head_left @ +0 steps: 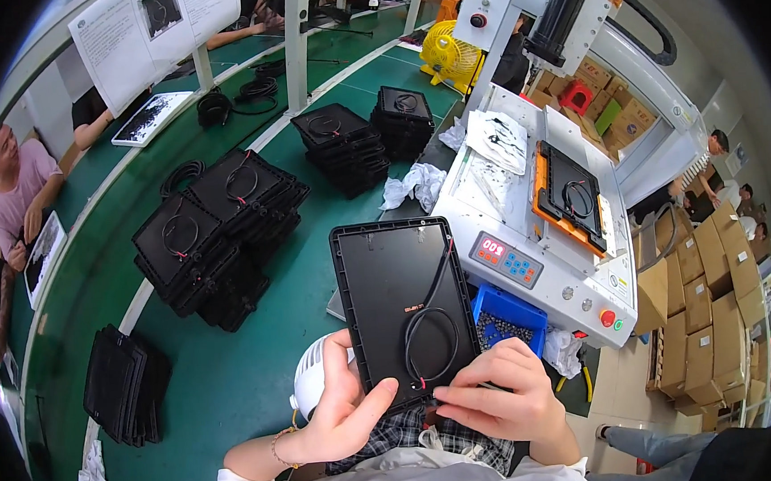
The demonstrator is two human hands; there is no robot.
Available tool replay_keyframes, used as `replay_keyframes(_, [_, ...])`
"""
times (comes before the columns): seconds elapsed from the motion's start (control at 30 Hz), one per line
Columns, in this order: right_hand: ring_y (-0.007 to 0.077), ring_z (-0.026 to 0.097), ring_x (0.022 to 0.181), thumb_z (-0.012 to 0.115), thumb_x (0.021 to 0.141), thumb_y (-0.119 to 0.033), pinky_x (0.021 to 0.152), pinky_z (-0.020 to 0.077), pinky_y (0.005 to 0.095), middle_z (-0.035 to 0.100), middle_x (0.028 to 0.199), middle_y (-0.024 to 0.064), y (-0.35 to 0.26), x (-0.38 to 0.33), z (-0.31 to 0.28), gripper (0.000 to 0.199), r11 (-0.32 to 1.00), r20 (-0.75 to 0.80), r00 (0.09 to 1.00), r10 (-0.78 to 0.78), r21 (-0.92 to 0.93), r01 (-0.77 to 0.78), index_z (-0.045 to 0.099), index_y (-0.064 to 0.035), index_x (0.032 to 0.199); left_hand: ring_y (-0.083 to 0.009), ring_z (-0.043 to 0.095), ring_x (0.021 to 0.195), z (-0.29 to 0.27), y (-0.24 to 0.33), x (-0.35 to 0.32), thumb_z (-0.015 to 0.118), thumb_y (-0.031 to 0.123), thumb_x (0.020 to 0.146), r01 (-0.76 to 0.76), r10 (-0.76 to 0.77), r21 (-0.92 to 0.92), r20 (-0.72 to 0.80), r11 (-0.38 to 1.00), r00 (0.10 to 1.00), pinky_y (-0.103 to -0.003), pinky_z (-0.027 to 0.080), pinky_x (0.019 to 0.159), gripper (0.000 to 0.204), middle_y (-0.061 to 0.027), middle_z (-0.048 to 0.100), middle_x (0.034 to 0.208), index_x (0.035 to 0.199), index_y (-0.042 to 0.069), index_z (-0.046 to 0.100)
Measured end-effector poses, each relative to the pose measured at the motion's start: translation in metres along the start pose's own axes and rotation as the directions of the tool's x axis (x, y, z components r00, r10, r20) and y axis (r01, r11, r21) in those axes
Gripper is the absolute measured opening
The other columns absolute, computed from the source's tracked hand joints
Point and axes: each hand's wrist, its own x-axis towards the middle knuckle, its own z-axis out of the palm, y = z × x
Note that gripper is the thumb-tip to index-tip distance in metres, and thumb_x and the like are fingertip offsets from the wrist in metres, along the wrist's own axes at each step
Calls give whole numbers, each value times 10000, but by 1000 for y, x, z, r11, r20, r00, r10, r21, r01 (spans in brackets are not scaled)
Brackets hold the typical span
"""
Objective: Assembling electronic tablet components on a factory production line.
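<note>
Both hands' grips are clamped on the black panel [403,306] at lower centre: left hand [348,413], right hand [499,398]. Just right, a blue bin [508,308] holds small dark screws [499,329].

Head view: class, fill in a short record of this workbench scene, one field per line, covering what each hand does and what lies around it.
Left hand: grips the lower left edge of the black panel
Right hand: pinches at the panel's lower edge, by the coiled wire
Panel: tilted up, loop of wire on its face
Right of panel: blue tray of small parts, white machine
Left of panel: stacks of black panels on the green bench
</note>
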Motion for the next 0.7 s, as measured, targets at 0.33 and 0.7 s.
replay_keyframes(0.33, [516,390,1179,718,736,-500,1013,343,474,302,1298,398,-1,20,-16,1134,958,57,960,274,-99,-268,86,207,1358,-215,341,1280,17,-12,-3,442,-96,868,-110,118,102,-75,989,990,-366,267,1070,556,-190,282,1375,1295,6,102])
replay_keyframes(0.7, [448,527,958,637,696,-651,844,472,436,488,1038,330,3,39,-61,1194,848,224,825,518,-261,-461,104,151,1402,-170,502,1174,84,-27,27,723,-96,733,-105,89,69,200,992,976,-305,452,952,791,-104,414,1323,1330,29,220])
